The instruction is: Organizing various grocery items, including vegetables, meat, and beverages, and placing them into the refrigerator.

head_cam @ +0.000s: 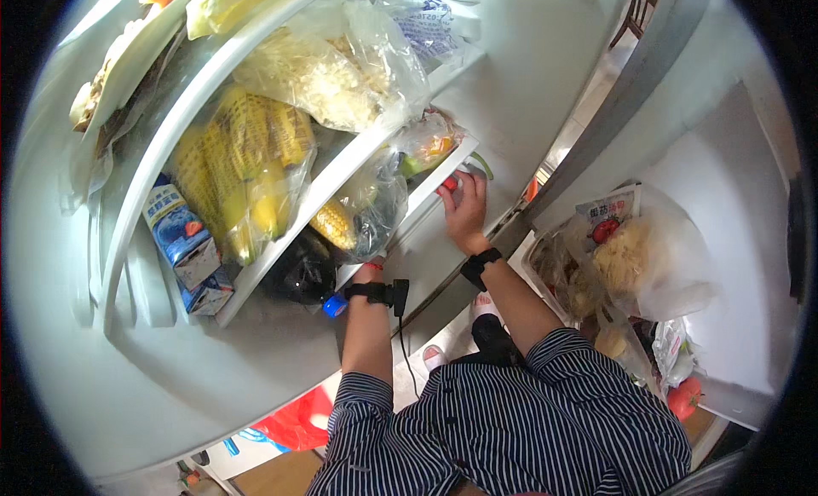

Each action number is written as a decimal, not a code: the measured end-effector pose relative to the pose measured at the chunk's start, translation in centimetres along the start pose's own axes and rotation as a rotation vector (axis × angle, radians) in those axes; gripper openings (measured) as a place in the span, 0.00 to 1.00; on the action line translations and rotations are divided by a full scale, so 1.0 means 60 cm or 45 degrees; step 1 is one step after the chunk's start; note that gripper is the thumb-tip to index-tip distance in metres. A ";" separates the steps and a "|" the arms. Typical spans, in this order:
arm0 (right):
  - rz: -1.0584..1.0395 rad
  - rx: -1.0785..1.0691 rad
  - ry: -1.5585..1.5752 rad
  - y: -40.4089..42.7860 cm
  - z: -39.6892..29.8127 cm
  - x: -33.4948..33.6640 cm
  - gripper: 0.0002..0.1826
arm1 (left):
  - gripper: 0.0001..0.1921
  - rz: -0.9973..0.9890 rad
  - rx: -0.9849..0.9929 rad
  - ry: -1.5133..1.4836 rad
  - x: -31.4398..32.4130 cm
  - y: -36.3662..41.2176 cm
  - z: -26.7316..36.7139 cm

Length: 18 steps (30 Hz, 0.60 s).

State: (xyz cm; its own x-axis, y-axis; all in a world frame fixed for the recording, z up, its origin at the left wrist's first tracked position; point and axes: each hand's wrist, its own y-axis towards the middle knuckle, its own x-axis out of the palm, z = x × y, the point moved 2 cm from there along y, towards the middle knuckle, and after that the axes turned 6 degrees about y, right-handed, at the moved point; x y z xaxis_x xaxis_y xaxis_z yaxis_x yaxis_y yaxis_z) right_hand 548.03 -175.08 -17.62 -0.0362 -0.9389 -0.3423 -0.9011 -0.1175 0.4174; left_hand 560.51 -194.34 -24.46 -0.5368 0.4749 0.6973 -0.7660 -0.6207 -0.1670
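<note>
My right hand [466, 205] is at the right end of a low white refrigerator shelf. Its thumb and fingers are around a small red item [450, 183], partly hidden, perhaps a vegetable. A thin green stalk [482, 165] sticks out just beyond the fingers. Of my left hand [369, 270], little more than the wrist shows; the fingers are hidden below the shelf edge and a clear bag. That bag [377, 208] holds a cob of corn [333, 224]. Beside it lies a dark bagged item [303, 269]. A blue bottle cap [334, 306] is close to my left wrist.
Bagged bananas [268, 195], blue cartons [182, 234] and a bag of pale food [339, 80] fill the shelves above. Bags [626, 259] and a tomato [684, 397] sit in the open door at right. A cable [404, 355] hangs from my left wrist strap.
</note>
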 end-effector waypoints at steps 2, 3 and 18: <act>-0.016 0.108 0.151 -0.006 0.028 0.009 0.21 | 0.23 -0.008 -0.007 0.007 0.006 -0.003 -0.001; -0.019 0.107 0.158 -0.009 0.021 0.011 0.21 | 0.23 -0.003 -0.008 0.016 0.002 -0.004 0.002; -0.148 0.012 0.176 0.009 0.002 0.012 0.19 | 0.21 -0.069 0.106 0.356 0.016 0.033 -0.035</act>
State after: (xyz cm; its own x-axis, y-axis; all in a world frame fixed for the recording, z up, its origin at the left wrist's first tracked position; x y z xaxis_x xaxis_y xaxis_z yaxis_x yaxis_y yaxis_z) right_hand 547.45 -175.77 -17.73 0.1273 -0.9548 -0.2687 -0.9000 -0.2251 0.3734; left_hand 557.73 -193.84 -25.58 -0.5813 0.6549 0.4828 -0.7708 -0.6333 -0.0691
